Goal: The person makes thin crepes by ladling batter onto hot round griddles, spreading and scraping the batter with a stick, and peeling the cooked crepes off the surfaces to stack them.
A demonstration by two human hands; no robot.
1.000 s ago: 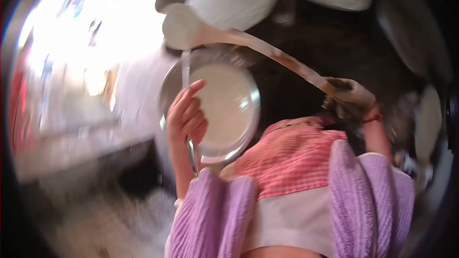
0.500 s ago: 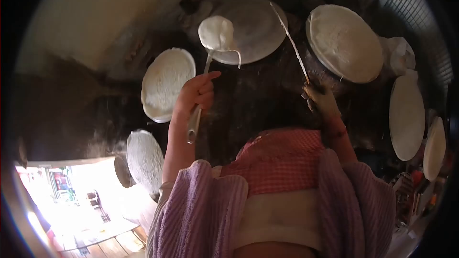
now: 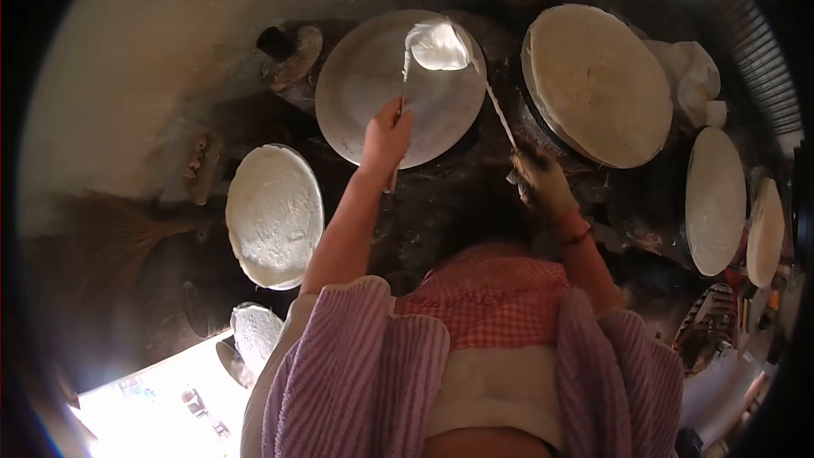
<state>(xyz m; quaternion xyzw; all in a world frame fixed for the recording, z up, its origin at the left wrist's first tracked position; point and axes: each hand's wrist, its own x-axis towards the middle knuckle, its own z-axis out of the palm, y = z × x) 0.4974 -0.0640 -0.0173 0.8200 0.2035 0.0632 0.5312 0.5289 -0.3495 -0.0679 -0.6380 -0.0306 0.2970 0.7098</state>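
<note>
Ladle point(image 3: 438, 46), its bowl covered with something white and thick, is held over the grey round griddle point(image 3: 360, 89); I cannot tell whether it touches the surface. The person's left hand point(image 3: 388, 136) is closed around the handle, and the end of this handle comes out below the hand. The right hand point(image 3: 541, 178), which looks dark over the fingers, is clamped on a thin stick point(image 3: 498, 108) with a whitish coating. The stick leans up to the left, and its upper part reaches close to the bowl; if they touch, I cannot say. To the right of the griddle lies a large pale round sheet point(image 3: 598, 85). Another round sheet point(image 3: 275, 216), more white, lies lower on the left side. The person wears a red checked apron point(image 3: 500, 297) and a purple ribbed garment point(image 3: 326, 373).
</note>
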